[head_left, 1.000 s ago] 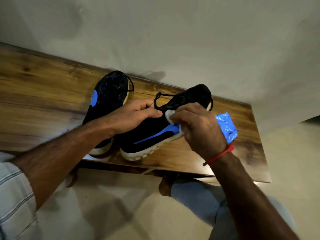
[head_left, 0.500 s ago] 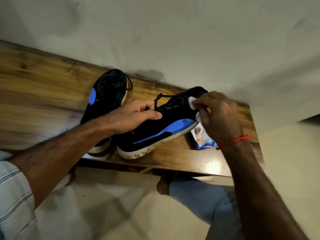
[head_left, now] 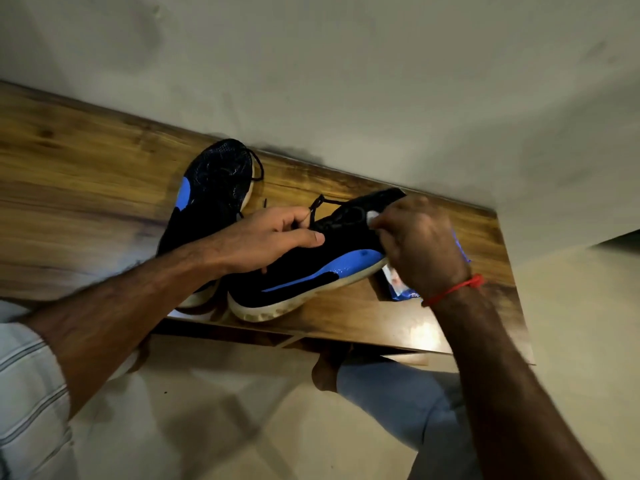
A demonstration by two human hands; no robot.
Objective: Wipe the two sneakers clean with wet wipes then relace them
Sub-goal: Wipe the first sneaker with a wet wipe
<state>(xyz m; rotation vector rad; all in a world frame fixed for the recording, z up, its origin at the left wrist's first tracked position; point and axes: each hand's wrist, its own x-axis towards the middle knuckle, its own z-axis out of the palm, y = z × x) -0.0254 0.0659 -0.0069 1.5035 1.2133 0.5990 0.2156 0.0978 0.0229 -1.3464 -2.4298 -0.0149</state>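
Two black sneakers with blue patches and pale soles lie on a wooden bench [head_left: 86, 209]. The right sneaker [head_left: 311, 268] lies tilted on its side near the front edge. My left hand [head_left: 273, 240] grips it around the collar, by the black lace [head_left: 320, 204]. My right hand [head_left: 422, 244] pinches a white wet wipe [head_left: 372, 216] against the upper near the toe. The left sneaker [head_left: 211, 199] lies behind my left forearm, partly hidden.
A blue wet wipe pack [head_left: 398, 285] lies on the bench under my right wrist. A pale wall rises directly behind the bench. My knee in blue jeans [head_left: 391, 393] and a bare foot show below the bench edge, over a light floor.
My right hand slid the wipe from the sneaker's blue side panel forward to the toe area. The wipe pack now shows beneath my wrist. My left hand kept its hold.
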